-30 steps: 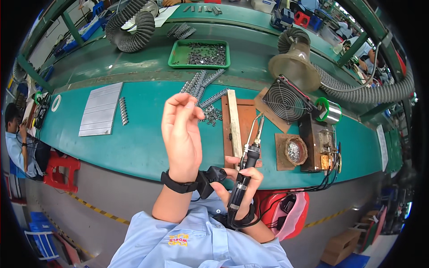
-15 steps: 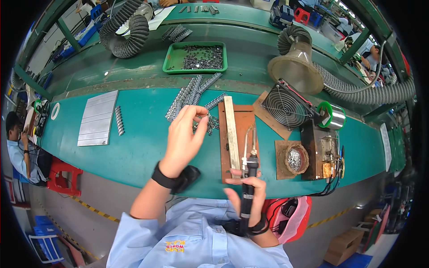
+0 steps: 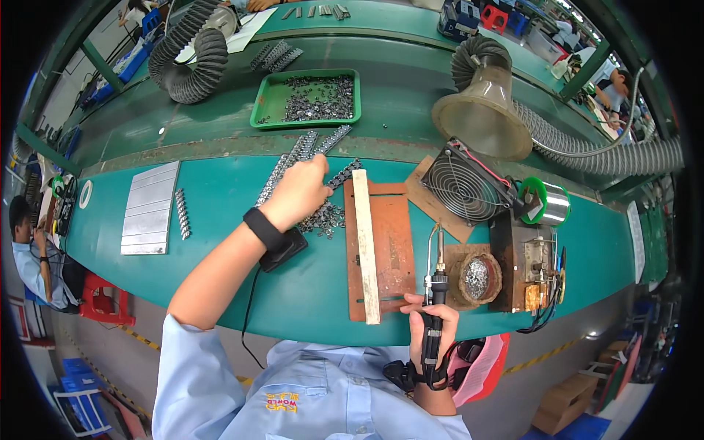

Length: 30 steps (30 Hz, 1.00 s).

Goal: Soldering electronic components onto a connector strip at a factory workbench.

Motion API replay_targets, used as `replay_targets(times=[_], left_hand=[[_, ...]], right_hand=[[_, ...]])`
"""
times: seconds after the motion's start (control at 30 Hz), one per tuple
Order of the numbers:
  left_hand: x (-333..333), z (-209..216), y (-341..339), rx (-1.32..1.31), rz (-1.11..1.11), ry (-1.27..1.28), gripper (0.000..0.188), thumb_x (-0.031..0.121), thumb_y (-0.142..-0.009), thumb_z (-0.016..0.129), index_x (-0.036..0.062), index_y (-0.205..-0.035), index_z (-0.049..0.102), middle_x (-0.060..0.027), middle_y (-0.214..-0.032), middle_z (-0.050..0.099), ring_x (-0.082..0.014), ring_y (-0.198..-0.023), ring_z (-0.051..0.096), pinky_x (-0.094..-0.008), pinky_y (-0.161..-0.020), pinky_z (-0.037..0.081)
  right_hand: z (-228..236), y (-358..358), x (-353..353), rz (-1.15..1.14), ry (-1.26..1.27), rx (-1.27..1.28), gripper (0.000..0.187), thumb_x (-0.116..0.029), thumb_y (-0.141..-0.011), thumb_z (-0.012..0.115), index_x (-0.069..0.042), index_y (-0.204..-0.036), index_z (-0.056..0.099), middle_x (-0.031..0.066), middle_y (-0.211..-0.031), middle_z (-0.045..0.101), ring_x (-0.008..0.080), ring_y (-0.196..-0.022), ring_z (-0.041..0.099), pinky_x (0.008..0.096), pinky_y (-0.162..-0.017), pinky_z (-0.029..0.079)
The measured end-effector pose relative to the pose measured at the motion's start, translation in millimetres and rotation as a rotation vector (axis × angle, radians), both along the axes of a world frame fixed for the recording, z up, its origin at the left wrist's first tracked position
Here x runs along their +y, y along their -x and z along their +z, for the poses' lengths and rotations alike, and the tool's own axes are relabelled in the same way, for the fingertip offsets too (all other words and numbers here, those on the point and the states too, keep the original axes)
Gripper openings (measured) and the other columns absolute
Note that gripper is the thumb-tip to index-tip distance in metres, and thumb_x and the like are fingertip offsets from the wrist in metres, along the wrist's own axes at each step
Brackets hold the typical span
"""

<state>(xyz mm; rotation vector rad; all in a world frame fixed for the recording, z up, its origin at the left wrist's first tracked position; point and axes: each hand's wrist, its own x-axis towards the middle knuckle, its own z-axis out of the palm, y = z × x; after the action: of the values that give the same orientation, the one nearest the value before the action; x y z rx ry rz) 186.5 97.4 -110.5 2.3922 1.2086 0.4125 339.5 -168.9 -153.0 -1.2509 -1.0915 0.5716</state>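
My right hand point(image 3: 433, 326) is wrapped round a black soldering iron point(image 3: 434, 308) with a thin metal tube along its side. The iron's tip points away from me, between the brown board and the solder pot. My left hand point(image 3: 301, 192) reaches across the mat with curled fingers. It lies over the metal strips of small parts point(image 3: 293, 158) and beside a loose heap of small metal parts point(image 3: 326, 220). Whatever is at its fingertips is hidden. A pale bar point(image 3: 364, 249) lies lengthwise on the brown board point(image 3: 392, 249) between my hands.
A green tray point(image 3: 308, 99) of small parts stands beyond the strips. To the right are a fan point(image 3: 462, 183), a solder spool point(image 3: 550, 202), a round pot point(image 3: 478, 279), a metal box point(image 3: 517, 257) and an extraction hood point(image 3: 480, 121). Grey plates point(image 3: 150, 209) lie left.
My left hand has moved forward from above the mat to the strips, its fingers now curled downward. My right hand has shifted right with the soldering iron, away from the brown board.
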Motion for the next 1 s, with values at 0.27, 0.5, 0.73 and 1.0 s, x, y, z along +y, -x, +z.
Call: replay_targets(times=[0.27,0.5,0.73,1.0], left_hand=[[-9,42,36,-0.638,0.139,0.889,0.015,0.012,-0.079,0.062,0.0026,-0.081,0.051,-0.0018,-0.067,0.056,-0.0089,-0.06,0.056,-0.0223,-0.053,0.045],[-89,13,23,-0.7,-0.028,1.279,0.015,0.003,-0.081,0.056,0.0056,-0.084,0.042,-0.0019,-0.071,0.057,-0.0105,-0.06,0.059,-0.0225,-0.055,0.048],[-110,-8,16,-0.703,0.0,1.341,0.017,0.005,-0.082,0.057,0.0027,-0.084,0.04,-0.0047,-0.072,0.055,-0.0117,-0.063,0.059,-0.0238,-0.055,0.048],[-112,-7,16,-0.74,0.003,1.245,0.017,0.004,-0.081,0.056,0.0034,-0.081,0.039,-0.0034,-0.073,0.054,-0.0092,-0.064,0.057,-0.023,-0.056,0.048]], right_hand=[[5,-3,3,0.003,0.027,-0.03,0.023,-0.003,-0.082,0.053,-0.004,-0.098,0.035,0.0259,-0.094,0.057,0.0232,-0.074,0.06,0.0358,-0.072,0.048],[5,-3,3,-0.007,0.07,-0.057,0.023,-0.002,-0.082,0.052,-0.004,-0.097,0.035,0.0254,-0.094,0.057,0.0244,-0.074,0.06,0.0363,-0.072,0.048],[4,1,4,-0.019,0.085,-0.065,0.023,-0.002,-0.082,0.051,-0.005,-0.097,0.034,0.0257,-0.094,0.057,0.0253,-0.074,0.06,0.0376,-0.072,0.048],[8,1,5,-0.024,0.087,-0.077,0.023,-0.002,-0.082,0.051,-0.005,-0.097,0.034,0.0259,-0.093,0.057,0.0257,-0.073,0.06,0.0388,-0.072,0.048]])
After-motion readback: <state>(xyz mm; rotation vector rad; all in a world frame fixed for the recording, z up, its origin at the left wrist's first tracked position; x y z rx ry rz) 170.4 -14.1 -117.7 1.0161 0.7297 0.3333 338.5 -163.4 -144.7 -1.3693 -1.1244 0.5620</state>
